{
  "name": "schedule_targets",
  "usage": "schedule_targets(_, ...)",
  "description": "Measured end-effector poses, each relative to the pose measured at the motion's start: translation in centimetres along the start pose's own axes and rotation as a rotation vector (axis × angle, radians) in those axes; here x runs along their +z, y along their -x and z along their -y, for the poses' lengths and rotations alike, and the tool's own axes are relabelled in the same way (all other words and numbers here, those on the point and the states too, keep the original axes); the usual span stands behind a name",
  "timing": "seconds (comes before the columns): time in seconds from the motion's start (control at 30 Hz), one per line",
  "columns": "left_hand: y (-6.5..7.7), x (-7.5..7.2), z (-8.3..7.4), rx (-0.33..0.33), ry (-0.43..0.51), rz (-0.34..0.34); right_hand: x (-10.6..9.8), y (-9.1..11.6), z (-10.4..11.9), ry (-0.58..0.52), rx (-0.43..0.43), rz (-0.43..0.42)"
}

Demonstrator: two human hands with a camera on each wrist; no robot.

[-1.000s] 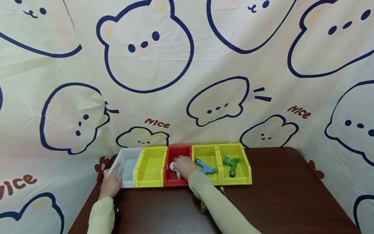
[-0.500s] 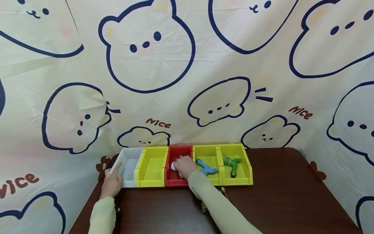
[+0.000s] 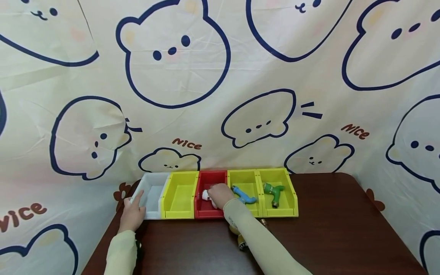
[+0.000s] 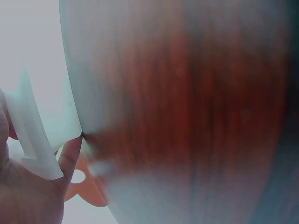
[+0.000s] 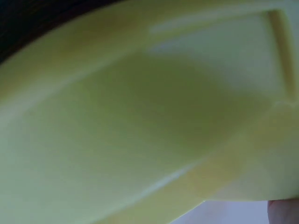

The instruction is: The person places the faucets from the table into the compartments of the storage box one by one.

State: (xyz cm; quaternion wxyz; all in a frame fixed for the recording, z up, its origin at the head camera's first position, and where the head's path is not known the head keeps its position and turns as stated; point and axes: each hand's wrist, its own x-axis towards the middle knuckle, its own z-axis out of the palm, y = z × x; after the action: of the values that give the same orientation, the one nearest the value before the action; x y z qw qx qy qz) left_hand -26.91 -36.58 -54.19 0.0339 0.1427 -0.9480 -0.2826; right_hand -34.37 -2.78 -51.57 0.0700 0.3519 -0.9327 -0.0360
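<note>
At the left end of a row of bins, my left hand (image 3: 132,215) grips the side wall of the white bin (image 3: 151,196). The left wrist view shows that wall (image 4: 35,135) between thumb and fingers. My right hand (image 3: 221,195) reaches down into the red bin (image 3: 211,175), its fingers curled over a white tap (image 3: 205,194); the hand hides most of the tap and the fingertips. A yellow bin wall (image 5: 140,107) fills the right wrist view, with a bit of a finger (image 5: 284,212) at the lower corner.
Right of the red bin, a blue tap (image 3: 245,196) and a green tap (image 3: 275,194) lie in separate yellow bins. Another yellow bin (image 3: 178,198) stands between white and red. Brass-coloured fittings (image 3: 242,242) lie on the brown table (image 3: 185,244), partly under the right forearm.
My right hand has shifted slightly right inside the red bin, and the white tap has shifted right a little and shows more. My left hand keeps its hold on the white bin.
</note>
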Motion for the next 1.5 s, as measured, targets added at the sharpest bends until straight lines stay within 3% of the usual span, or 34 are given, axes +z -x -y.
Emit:
schedule_targets(0.2, -0.2, 0.1, 0.0, -0.001, 0.004, 0.001, 0.3, 0.0, -0.3, -0.063, 0.022, 0.004)
schedule_targets(0.57, -0.1, 0.1, -0.1, 0.002, 0.003, 0.002, 0.6, 0.3, -0.6, -0.004, 0.000, 0.003)
schedule_targets(1.03, -0.2, 0.1, 0.5, 0.025, 0.001, 0.005, -1.2, 1.0, -0.3, -0.013, -0.010, 0.121)
schedule_targets(1.3, 0.0, 0.1, 0.8, 0.025, 0.007, 0.016, -1.1, 1.0, -0.3, -0.051, -0.021, 0.111)
schedule_targets(1.5, -0.1, 0.1, 0.3, 0.028, 0.005, 0.010, -2.5, 1.3, -1.4, -0.079, -0.042, 0.081)
